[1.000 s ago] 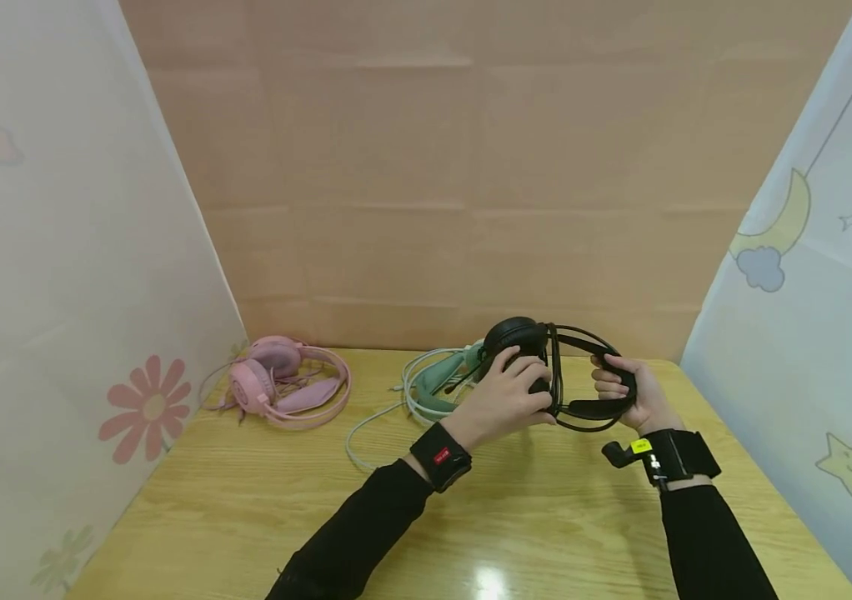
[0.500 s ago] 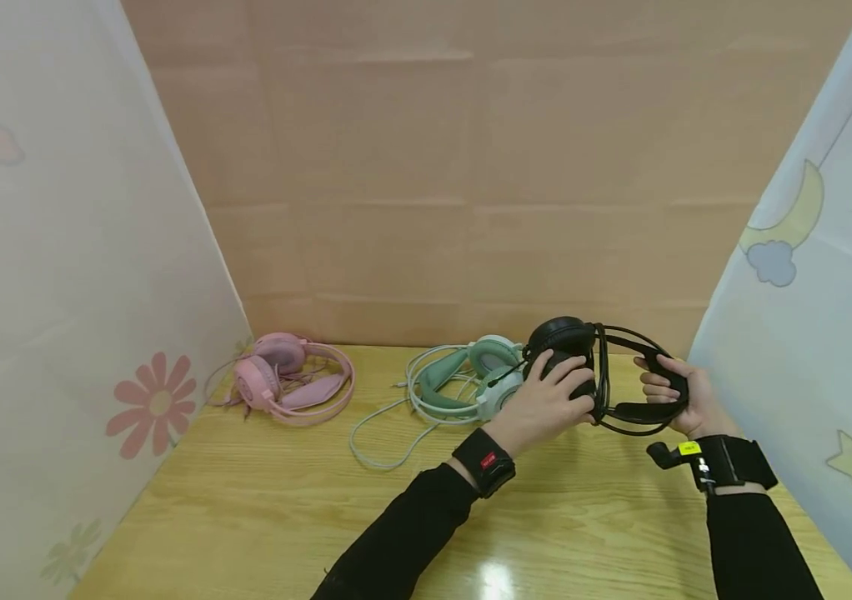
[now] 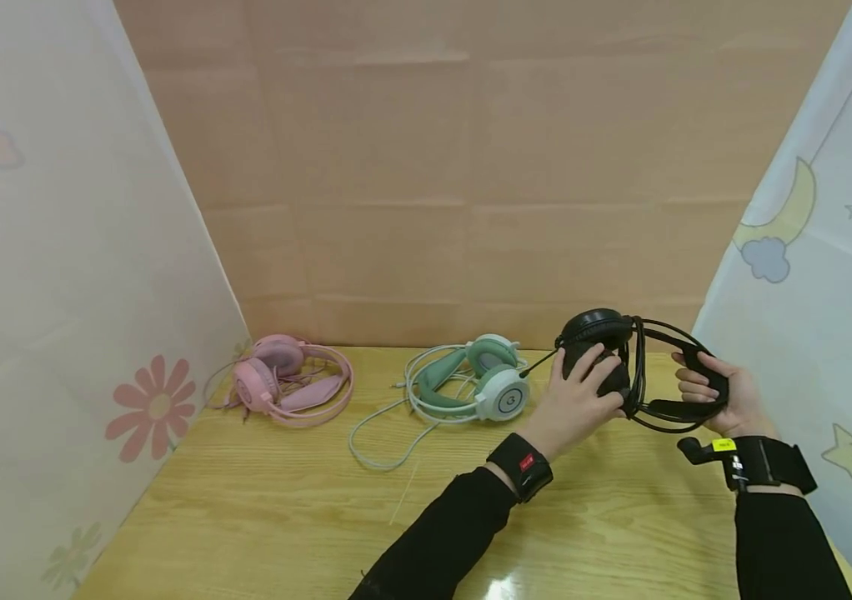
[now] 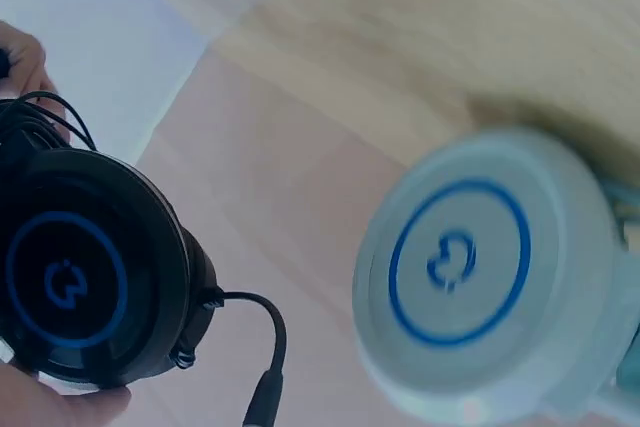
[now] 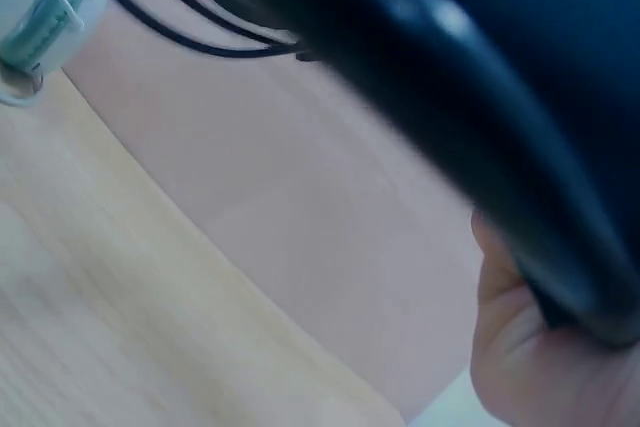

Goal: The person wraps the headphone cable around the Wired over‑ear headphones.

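A black over-ear headset [image 3: 597, 323] with a boom microphone is held between my two hands on the right side of the table. My left hand [image 3: 578, 410] grips the ear cups, its fingers spread over the near one. With my right hand [image 3: 739, 398] I hold the headband at its far right end, fingers curled round it. The left wrist view shows the near ear cup [image 4: 70, 272] with a ring logo and fingertips at its lower edge. Close up in the right wrist view is the dark headband [image 5: 470, 97]. Whether the headset touches the table cannot be told.
A white and green headset [image 3: 503, 395] lies left of my left hand, its pale cable looping forward on the table. Farther left rests a pink headset [image 3: 255, 385]. A brown backdrop [image 3: 411, 183] and patterned side panels border the wooden table [image 3: 268, 508].
Both hands have carried the black headset to the right, away from the white and green one, which is now fully uncovered. The pink headset stays where it was.
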